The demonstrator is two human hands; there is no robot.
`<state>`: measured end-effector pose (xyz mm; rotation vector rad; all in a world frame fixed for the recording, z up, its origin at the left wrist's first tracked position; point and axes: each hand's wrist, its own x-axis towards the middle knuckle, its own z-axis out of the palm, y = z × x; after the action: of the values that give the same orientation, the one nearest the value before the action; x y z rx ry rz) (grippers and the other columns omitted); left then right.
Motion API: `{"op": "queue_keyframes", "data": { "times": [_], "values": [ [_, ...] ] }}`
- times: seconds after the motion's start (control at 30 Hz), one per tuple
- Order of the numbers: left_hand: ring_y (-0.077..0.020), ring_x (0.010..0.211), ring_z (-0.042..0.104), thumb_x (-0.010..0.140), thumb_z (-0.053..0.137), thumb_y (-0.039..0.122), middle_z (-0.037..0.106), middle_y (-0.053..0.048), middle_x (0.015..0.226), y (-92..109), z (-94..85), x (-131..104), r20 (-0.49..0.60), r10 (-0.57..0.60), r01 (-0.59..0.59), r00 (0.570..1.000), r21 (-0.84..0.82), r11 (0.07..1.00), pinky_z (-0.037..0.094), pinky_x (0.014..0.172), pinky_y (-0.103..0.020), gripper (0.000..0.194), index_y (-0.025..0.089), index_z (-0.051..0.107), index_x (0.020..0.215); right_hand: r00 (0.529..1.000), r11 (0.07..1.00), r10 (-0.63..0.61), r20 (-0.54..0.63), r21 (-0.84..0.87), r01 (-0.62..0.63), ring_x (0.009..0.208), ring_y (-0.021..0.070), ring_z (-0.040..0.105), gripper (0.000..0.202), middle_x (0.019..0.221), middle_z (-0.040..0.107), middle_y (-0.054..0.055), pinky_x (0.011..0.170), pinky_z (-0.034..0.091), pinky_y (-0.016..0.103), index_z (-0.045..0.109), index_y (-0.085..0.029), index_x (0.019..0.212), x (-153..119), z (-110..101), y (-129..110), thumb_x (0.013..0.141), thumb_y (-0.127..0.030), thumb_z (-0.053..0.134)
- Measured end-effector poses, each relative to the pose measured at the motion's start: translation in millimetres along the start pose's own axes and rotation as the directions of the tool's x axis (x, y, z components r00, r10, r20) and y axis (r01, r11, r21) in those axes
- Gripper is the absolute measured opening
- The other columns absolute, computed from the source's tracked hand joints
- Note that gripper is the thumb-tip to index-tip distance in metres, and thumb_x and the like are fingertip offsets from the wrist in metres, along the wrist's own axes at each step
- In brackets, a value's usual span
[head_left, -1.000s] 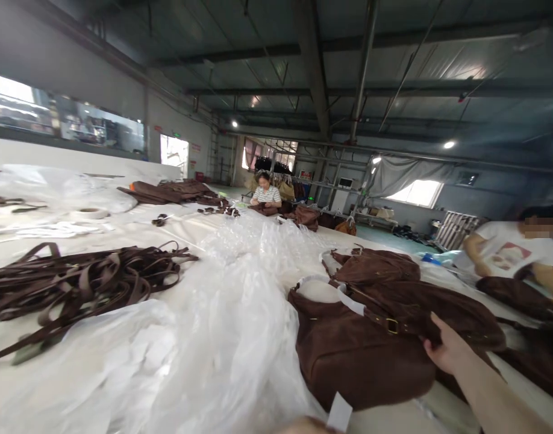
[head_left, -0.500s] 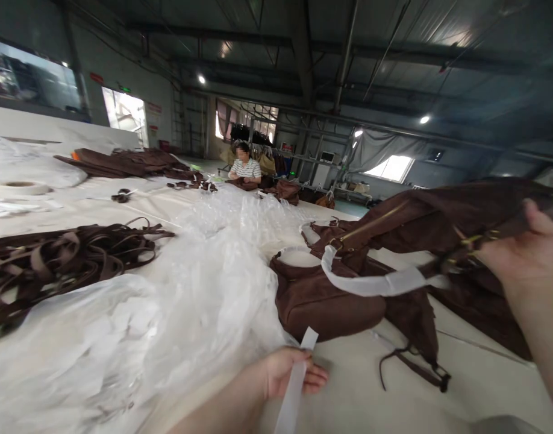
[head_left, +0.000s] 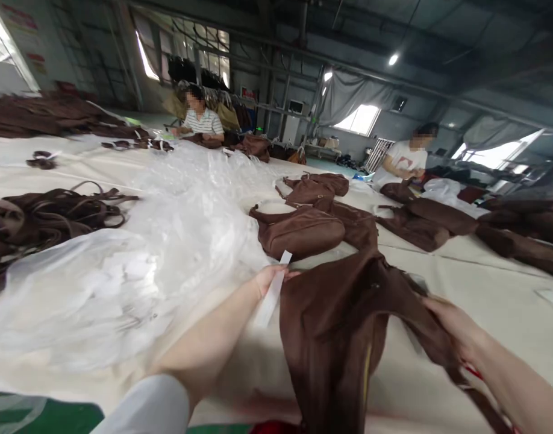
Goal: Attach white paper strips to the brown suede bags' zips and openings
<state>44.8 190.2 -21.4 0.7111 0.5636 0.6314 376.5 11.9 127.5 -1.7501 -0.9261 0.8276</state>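
A white strip (head_left: 273,296) lies across my left hand (head_left: 268,279), pinned by the thumb. The left fingertips are partly hidden by a brown bag (head_left: 333,301) hanging just beside them. My right hand (head_left: 455,328) grips this bag near its strap (head_left: 421,307), so the bag hangs tilted over the table, its yellow zip facing down. Behind it, another brown bag (head_left: 303,232) rests on the table with more brown bags around it.
Clear plastic bags (head_left: 181,241) heap left of centre. Brown straps (head_left: 55,223) lie in a tangle at the far left. Two people, one in a striped shirt (head_left: 206,123) and one in a white shirt (head_left: 405,158), work across the table (head_left: 488,301). More brown pieces (head_left: 432,220) lie right.
My right hand has brought the brown bag from the right side to in front of me. My left hand keeps the white strip. The view has turned right.
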Motion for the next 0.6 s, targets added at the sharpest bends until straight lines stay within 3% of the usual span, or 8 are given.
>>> {"op": "queue_keyframes", "data": {
  "times": [0.1,0.17,0.27,0.4,0.5,0.6],
  "values": [
    [-0.0213,0.086,0.067,0.083,0.051,0.030,0.070,-0.011,0.083,-1.7,0.3,-1.3,0.034,-0.070,0.073,0.997,-0.076,0.994,0.045,0.093,-0.034,0.031,0.018,0.044,0.055,0.961,0.944,0.272,0.046,0.183,-0.276,0.053,0.0209,0.063,0.018,0.066,0.070,0.005,0.049,0.051,0.029,0.063,-0.019,0.085,-10.1,-10.3,49.2,0.069,-0.021,0.069],
    [-0.0207,0.090,0.066,0.083,0.051,0.028,0.070,-0.012,0.089,-2.5,0.6,-0.7,0.033,-0.085,0.088,0.996,-0.101,0.991,0.044,0.095,-0.033,0.030,0.018,0.045,0.056,0.934,0.894,0.355,0.043,0.278,-0.353,0.049,0.0200,0.061,0.012,0.063,0.069,0.004,0.047,0.050,0.029,0.062,-0.021,0.083,-13.8,-20.6,62.3,0.076,-0.030,0.065],
    [-0.0199,0.092,0.066,0.085,0.052,0.031,0.070,-0.013,0.094,-3.1,1.1,1.2,0.027,-0.103,0.106,0.994,-0.129,0.986,0.043,0.095,-0.031,0.033,0.017,0.045,0.055,0.922,0.864,0.380,0.071,0.329,-0.382,0.049,0.0218,0.061,0.019,0.059,0.068,0.005,0.047,0.050,0.031,0.064,-0.022,0.079,-22.9,-25.4,63.3,0.078,-0.041,0.063],
    [-0.0201,0.084,0.067,0.086,0.052,0.040,0.070,-0.013,0.093,-2.4,0.9,3.0,0.017,-0.163,0.163,0.986,-0.162,0.973,0.047,0.088,-0.031,0.040,0.017,0.045,0.054,0.873,0.829,0.456,0.172,0.275,-0.487,0.051,0.0206,0.062,0.019,0.061,0.069,0.005,0.046,0.050,0.028,0.066,-0.018,0.077,-35.4,-5.4,55.0,0.063,-0.023,0.078],
    [-0.0179,0.069,0.066,0.086,0.051,0.040,0.069,-0.009,0.076,-2.1,0.9,1.9,0.017,-0.169,0.169,0.986,-0.175,0.970,0.050,0.077,-0.030,0.039,0.016,0.047,0.056,0.879,0.803,0.460,0.129,0.363,-0.473,0.042,0.0170,0.057,0.018,0.054,0.065,0.002,0.039,0.047,0.026,0.064,-0.019,0.071,-32.8,9.8,45.7,0.060,-0.019,0.077],
    [-0.0165,0.062,0.063,0.085,0.054,0.036,0.065,-0.005,0.066,-2.1,2.9,-2.5,-0.016,-0.141,0.137,0.990,-0.156,0.978,0.050,0.073,-0.029,0.030,0.014,0.055,0.065,0.966,0.865,0.255,0.032,0.438,-0.243,0.058,0.0214,0.065,0.018,0.068,0.070,0.004,0.051,0.056,0.030,0.065,-0.021,0.082,-18.2,11.0,35.6,0.065,-0.027,0.070]
  ]
}}
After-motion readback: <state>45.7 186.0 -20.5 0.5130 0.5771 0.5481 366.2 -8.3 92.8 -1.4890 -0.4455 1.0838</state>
